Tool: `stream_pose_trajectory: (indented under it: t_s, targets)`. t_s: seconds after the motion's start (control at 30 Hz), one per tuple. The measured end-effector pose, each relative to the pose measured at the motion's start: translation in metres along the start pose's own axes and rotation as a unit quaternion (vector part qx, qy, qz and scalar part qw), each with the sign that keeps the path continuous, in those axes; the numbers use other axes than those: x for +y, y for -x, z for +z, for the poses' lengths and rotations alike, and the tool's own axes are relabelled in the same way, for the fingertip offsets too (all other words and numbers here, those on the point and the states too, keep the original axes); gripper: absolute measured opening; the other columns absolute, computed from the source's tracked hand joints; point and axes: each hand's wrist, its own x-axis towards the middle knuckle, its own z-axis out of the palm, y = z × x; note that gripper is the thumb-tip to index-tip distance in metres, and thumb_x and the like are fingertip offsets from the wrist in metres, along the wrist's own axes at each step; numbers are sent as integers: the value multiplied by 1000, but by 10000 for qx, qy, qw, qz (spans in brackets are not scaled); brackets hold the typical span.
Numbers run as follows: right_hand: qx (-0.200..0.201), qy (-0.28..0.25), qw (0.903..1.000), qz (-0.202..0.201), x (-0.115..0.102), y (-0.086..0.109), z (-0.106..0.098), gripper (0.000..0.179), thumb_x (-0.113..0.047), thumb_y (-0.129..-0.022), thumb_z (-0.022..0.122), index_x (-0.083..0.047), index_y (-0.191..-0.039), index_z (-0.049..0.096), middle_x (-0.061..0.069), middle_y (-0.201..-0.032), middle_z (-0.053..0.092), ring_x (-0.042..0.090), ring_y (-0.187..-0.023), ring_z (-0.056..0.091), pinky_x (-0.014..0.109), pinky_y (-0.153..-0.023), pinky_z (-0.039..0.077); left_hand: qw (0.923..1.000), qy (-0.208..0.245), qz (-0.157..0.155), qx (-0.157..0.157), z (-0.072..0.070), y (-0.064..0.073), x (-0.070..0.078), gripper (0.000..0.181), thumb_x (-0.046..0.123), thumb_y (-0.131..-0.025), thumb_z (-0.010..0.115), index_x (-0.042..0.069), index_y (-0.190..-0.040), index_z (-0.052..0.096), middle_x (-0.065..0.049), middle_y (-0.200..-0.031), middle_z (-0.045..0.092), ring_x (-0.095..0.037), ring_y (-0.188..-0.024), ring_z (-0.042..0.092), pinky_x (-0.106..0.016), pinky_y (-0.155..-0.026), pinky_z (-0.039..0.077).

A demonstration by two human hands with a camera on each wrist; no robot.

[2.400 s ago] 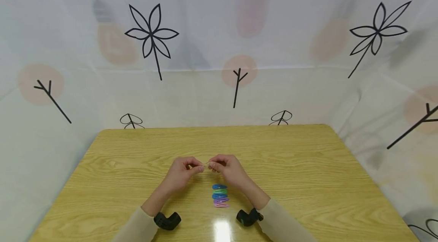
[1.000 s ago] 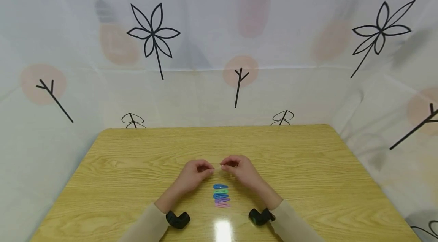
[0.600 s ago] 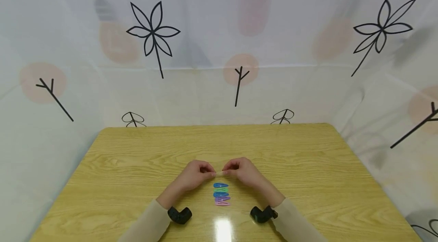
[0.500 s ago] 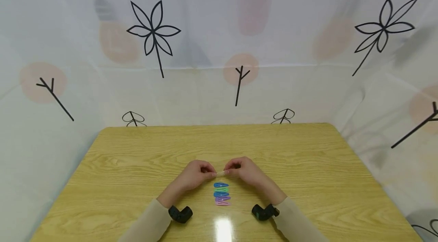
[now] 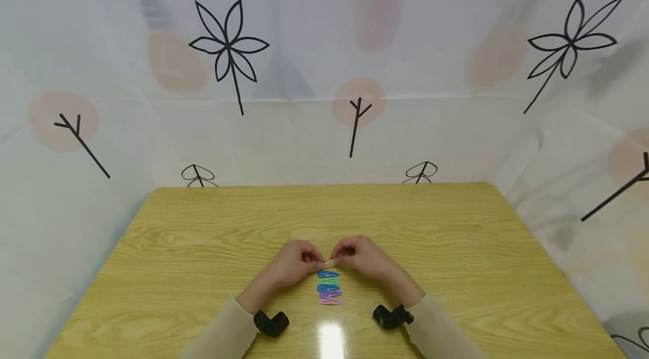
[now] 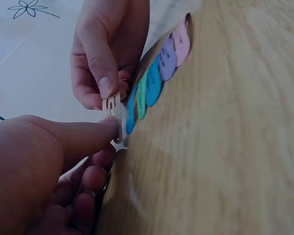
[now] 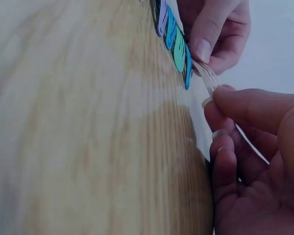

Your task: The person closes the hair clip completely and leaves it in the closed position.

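Observation:
A pale cream snap hair clip [image 5: 329, 263] is stretched between my two hands, just beyond a column of other hair clips. Thumb and fingers of my left hand [image 5: 294, 264] pinch one end; my right hand [image 5: 369, 258] pinches the other. Slots along the pale clip [image 6: 112, 105] show in the left wrist view. The column on the table runs from a blue clip [image 5: 328, 274] through a green clip [image 5: 328, 281], a second blue clip [image 5: 328, 288] and a purple clip [image 5: 329, 295] to a pink clip [image 5: 330, 301] nearest me. Fingertips hide the pale clip's ends.
The wood-grain table [image 5: 203, 218] extends around the hands. A white cloth [image 5: 304, 139] with drawn flowers and twigs hangs behind it and along the sides. Black wrist devices [image 5: 271, 323] sit at both sleeves. A bright reflection lies on the near table surface.
Both hands have shifted right and a little nearer to the body, bringing the pale clip close above the far blue clip. The column of clips has stayed in place.

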Motion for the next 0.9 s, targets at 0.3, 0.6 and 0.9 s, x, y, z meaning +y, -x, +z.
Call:
stream_pose_trajectory:
  t_s: [0.3,0.6,0.9]
  targets:
    - [-106,83,9999,36,-2,4,3,4,-13,-93,71,-15,-96,73,-5,-86,64,14,-77,55,28,-69,46,9999,-129,-17,-36,1,1,3,3,15,-92,73,14,-90,76,8,-80,58,-10,-70,52,-26,-63,43]
    - [-159,5,9999,16,-6,5,3,7,-12,-93,71,-16,-97,74,-6,-89,65,14,-78,57,28,-70,46,9999,-143,-55,-35,1,1,3,7,11,-90,74,17,-88,75,7,-79,58,-10,-70,52,-26,-62,43]
    - [-168,-91,9997,116,-3,6,4,8,-15,-94,71,-15,-101,74,-3,-92,66,16,-80,58,29,-72,47,9999,-127,-23,-38,3,2,1,6,12,-92,73,17,-90,76,8,-81,59,-10,-71,53,-27,-64,44]
